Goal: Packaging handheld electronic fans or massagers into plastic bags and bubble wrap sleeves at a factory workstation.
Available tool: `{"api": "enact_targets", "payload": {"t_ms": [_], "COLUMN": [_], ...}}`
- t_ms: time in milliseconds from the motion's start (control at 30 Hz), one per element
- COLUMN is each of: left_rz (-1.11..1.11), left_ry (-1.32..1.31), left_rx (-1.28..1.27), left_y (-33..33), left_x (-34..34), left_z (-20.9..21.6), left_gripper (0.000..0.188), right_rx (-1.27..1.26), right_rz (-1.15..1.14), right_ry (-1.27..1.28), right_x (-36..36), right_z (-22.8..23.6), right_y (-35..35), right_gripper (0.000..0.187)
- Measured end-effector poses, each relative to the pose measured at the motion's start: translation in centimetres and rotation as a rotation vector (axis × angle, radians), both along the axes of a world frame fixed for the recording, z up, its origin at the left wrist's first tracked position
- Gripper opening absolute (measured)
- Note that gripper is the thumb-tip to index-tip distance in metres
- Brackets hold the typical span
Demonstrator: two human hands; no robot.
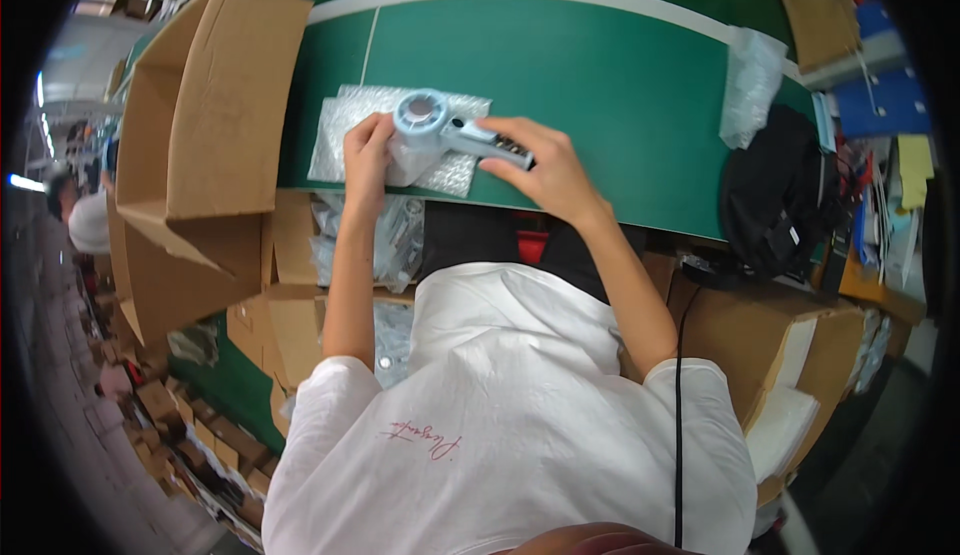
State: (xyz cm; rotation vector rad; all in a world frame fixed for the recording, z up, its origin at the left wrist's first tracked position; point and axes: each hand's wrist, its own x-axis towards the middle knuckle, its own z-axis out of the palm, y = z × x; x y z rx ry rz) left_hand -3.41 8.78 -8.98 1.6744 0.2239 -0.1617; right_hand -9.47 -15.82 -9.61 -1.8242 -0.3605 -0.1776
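Observation:
A light blue handheld fan (420, 112) with a round head is held over the near edge of the green table. My right hand (552, 170) is closed around its handle, with the thumb on the near side and fingers on the far side. Just left of the fan head, my left hand (368, 150) pinches a translucent plastic bag (408, 167), which hangs below the head. How far the fan lies in the bag, I cannot tell. Under both hands, silvery bubble-wrap pouches (333, 145) lie overlapping on the table.
A tall open cardboard box (235, 105) stands left of the pouches. On the right are a clear bubble bag (752, 85) and a black backpack (780, 200). Below the table edge, a carton holds plastic-wrapped items (400, 240). A black cable (680, 405) runs down my right side.

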Motion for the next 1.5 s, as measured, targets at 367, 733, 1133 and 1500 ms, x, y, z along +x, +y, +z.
{"api": "enact_targets", "payload": {"t_ms": [367,733,1133,1500], "left_rz": [-0.475,-0.551,-0.568,-0.454], "left_ry": [-0.892,-1.023,-1.124,-0.903], "left_rx": [0.841,0.337,0.177,-0.074], "left_y": [-9.1,-14.6,-16.9,-16.5], "left_x": [-3.1,-9.2,-5.7,-3.0], "left_z": [7.1,5.1,12.2,12.9], "left_gripper": [0.017,0.022,0.020,0.022], "right_rx": [-0.164,1.720,1.352,-0.115], "right_rz": [-0.211,-0.312,0.102,-0.381], "right_ry": [-0.134,0.821,0.462,0.140], "right_x": [-2.8,-8.3,-8.2,-7.6], "right_z": [3.7,4.0,9.7,12.7], "right_y": [-0.4,-3.6,-7.3,-7.8], "right_gripper": [0.035,0.040,0.047,0.028]}}
